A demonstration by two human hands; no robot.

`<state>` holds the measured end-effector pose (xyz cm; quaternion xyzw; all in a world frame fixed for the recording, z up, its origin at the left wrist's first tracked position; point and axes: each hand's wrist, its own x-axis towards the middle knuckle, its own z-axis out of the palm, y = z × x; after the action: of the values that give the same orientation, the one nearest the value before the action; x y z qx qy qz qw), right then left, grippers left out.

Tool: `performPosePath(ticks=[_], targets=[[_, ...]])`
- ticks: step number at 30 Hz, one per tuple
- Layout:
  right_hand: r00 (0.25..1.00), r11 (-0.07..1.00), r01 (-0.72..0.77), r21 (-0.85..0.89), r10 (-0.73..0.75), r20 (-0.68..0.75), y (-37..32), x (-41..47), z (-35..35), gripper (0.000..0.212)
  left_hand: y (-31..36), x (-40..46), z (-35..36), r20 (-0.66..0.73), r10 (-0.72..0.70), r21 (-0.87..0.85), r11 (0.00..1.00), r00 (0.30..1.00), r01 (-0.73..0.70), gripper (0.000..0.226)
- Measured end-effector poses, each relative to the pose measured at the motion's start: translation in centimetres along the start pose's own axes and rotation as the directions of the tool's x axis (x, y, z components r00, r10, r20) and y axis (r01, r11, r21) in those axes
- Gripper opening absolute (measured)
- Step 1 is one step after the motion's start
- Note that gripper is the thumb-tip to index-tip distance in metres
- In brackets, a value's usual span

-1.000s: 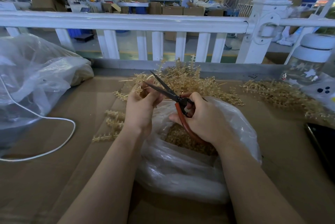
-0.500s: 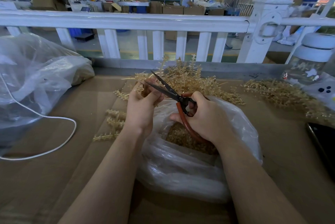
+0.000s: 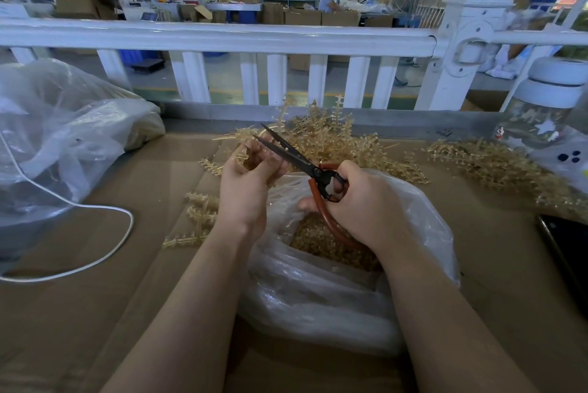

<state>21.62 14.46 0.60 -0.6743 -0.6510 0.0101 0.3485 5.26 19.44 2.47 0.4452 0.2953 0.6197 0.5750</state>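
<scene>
Person, parts in view: left hand and right hand, both bare, on bare, sleeveless forearms.

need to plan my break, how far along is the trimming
Done: cut bits lie in the clear bag. In hand: the left hand holds a sprue at the open scissors, gripped by the right hand. Left: a heap of sprues behind, another heap on the right.

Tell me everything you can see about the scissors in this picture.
The scissors have two long, dark, metal-looking blades and red-orange loop handles. The blades stand parted, pointing up and left, beside the tan plastic sprig that the left hand holds. The right hand grips the handles above an open clear bag of small tan pieces. One long handle curves down under the palm.
</scene>
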Motion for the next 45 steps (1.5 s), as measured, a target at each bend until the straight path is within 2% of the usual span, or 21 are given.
performPosePath(ticks=[5,8,12,19,28,31,35,39,45], targets=[[1.000,1.000,-0.015,0.024,0.016,-0.002,-0.06,-0.03,-0.16,0.069,0.16,-0.05,-0.14,0.005,-0.020,-0.030,0.999,1.000,0.020,0.022],[0.999,1.000,-0.004,-0.027,0.003,-0.038,-0.05,-0.07,-0.16,0.063,0.14,0.02,-0.23,0.014,-0.030,-0.042,0.999,0.999,0.031,0.023],[0.999,0.997,0.008,-0.078,-0.012,-0.047,-0.23,-0.10,-0.32,0.075,-0.04,-0.02,-0.22,0.028,-0.019,0.028,0.999,0.999,0.018,0.026],[0.995,0.993,0.038,-0.115,-0.048,-0.085,-0.14,-0.14,-0.44,0.058,0.05,-0.12,-0.12,0.080,-0.006,0.056,0.998,0.997,0.001,0.042],[0.992,0.997,0.048,-0.057,-0.055,-0.117,0.01,-0.18,-0.22,0.071,-0.26,0.18,-0.12,0.076,-0.018,-0.016,1.000,0.997,0.019,0.040],[0.987,0.996,0.064,-0.063,-0.073,-0.143,0.13,-0.15,-0.10,0.064,-0.27,0.17,-0.13,0.091,-0.006,0.008,1.000,0.996,0.005,0.044],[0.986,0.994,0.076,-0.074,-0.086,-0.146,0.24,-0.15,0.01,0.060,-0.38,0.11,-0.20,0.081,0.010,0.062,0.998,0.997,-0.015,0.026],[0.990,0.996,0.065,-0.060,-0.072,-0.123,0.04,-0.18,-0.09,0.057,-0.49,0.18,-0.36,0.075,0.019,0.101,0.995,0.997,-0.027,0.023],[0.991,0.996,0.066,-0.058,-0.072,-0.109,-0.09,-0.21,-0.25,0.066,-0.61,0.35,-0.44,0.084,0.037,0.131,0.990,0.996,-0.048,0.011]])
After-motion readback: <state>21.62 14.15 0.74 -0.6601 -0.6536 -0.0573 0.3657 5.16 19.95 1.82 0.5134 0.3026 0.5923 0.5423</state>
